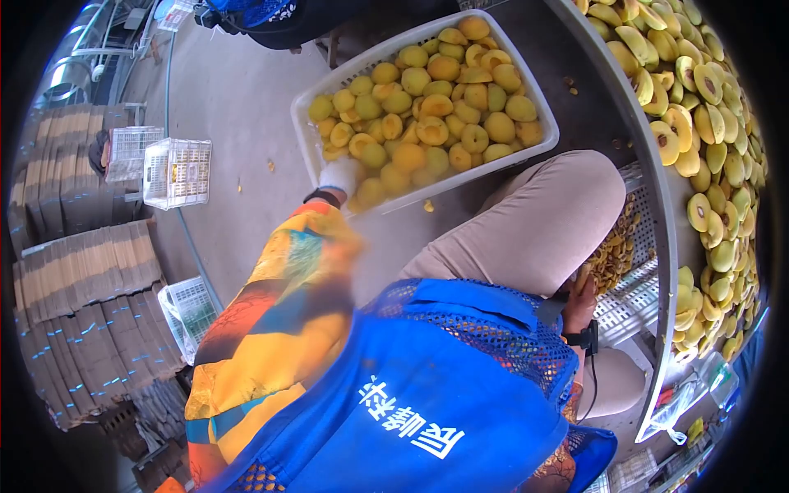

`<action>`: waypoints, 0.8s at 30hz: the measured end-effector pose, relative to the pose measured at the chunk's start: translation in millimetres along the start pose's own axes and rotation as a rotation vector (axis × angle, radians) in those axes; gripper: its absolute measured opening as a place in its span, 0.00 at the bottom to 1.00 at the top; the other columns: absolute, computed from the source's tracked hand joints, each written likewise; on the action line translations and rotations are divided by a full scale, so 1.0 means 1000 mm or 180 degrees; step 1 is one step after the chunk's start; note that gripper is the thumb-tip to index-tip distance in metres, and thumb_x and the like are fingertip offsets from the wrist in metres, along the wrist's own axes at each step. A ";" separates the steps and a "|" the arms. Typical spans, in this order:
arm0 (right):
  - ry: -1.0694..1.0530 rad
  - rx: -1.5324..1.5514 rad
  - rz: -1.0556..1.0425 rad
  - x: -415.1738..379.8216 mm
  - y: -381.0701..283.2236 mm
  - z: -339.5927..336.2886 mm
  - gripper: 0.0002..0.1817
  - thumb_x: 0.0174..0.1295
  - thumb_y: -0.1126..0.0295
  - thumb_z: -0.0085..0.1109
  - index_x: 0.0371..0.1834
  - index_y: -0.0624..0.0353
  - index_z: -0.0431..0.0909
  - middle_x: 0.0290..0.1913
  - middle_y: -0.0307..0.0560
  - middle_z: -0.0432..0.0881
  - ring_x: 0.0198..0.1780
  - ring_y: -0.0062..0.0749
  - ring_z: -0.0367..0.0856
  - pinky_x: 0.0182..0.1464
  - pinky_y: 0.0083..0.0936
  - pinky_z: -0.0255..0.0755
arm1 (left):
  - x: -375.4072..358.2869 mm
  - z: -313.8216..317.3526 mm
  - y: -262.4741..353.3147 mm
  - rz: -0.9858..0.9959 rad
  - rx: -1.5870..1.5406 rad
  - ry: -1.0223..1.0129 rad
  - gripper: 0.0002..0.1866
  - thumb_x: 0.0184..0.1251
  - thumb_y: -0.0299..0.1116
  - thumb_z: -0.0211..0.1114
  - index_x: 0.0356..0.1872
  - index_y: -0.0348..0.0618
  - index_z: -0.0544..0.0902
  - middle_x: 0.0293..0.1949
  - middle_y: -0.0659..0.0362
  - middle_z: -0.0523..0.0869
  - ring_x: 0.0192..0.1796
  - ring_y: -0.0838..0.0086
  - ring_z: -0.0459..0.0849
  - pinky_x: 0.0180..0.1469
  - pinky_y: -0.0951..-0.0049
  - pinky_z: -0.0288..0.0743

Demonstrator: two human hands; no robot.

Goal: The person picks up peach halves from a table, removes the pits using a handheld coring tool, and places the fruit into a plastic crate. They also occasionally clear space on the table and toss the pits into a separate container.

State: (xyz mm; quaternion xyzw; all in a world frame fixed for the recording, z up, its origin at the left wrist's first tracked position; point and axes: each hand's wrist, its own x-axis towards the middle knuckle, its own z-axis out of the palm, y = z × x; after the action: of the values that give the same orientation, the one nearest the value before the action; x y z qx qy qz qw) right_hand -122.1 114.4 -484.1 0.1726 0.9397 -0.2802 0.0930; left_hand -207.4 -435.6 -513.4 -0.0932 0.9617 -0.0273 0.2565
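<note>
L hand (339,177) blurry at heaped crate (485,172), can't tell its grip; R hand (580,301) grip unclear too; rushed swipe could knock fruit (434,105) overboard tbh

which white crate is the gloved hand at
The big crate heaped with yellow-green and orange fruit: the gloved left hand is at its edge. The smaller white crates stand apart, near brown stacks.

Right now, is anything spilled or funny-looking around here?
Yes, a little spill. A yellow fruit piece lies on the floor just outside the big crate, with smaller bits farther off. It looks odd because most fruit sits inside the crate or on the table.
</note>
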 end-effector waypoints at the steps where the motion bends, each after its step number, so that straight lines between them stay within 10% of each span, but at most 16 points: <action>1: 0.0013 -0.0029 -0.0010 0.000 0.001 0.001 0.24 0.55 0.65 0.58 0.54 0.60 0.68 0.34 0.64 0.78 0.36 0.58 0.79 0.32 0.43 0.72 | 0.004 -0.024 0.001 0.0028 -0.0050 -0.0541 0.14 0.54 0.43 0.58 0.36 0.45 0.79 0.37 0.48 0.81 0.43 0.55 0.80 0.43 0.57 0.73; 6: 0.0069 0.0009 0.0022 0.000 -0.004 0.000 0.24 0.55 0.64 0.58 0.54 0.60 0.68 0.32 0.63 0.79 0.35 0.56 0.80 0.32 0.41 0.72 | 0.009 -0.093 0.067 0.0067 -0.0979 0.1357 0.22 0.56 0.54 0.55 0.34 0.45 0.81 0.33 0.50 0.82 0.41 0.55 0.80 0.42 0.57 0.73; 14: 0.0056 0.0099 -0.0081 -0.001 -0.010 -0.003 0.23 0.56 0.64 0.56 0.55 0.58 0.68 0.29 0.62 0.79 0.33 0.56 0.80 0.30 0.41 0.72 | 0.060 -0.101 0.177 -0.0729 -0.0933 0.0434 0.31 0.44 0.60 0.67 0.41 0.43 0.80 0.38 0.52 0.84 0.41 0.63 0.83 0.40 0.65 0.77; 24: -0.0021 -0.0182 -0.0214 -0.001 -0.010 -0.004 0.20 0.57 0.67 0.55 0.53 0.59 0.67 0.28 0.65 0.79 0.31 0.59 0.79 0.27 0.44 0.71 | 0.041 -0.093 0.169 0.0592 -0.0402 0.0968 0.21 0.52 0.44 0.63 0.46 0.47 0.77 0.44 0.52 0.79 0.48 0.58 0.79 0.48 0.60 0.73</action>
State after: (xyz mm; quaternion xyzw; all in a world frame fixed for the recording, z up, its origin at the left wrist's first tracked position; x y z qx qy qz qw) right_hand -125.3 108.3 -475.4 0.1372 0.9523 -0.2569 0.0916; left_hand -316.5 -277.6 -469.9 -0.0146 0.9936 0.0431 0.1032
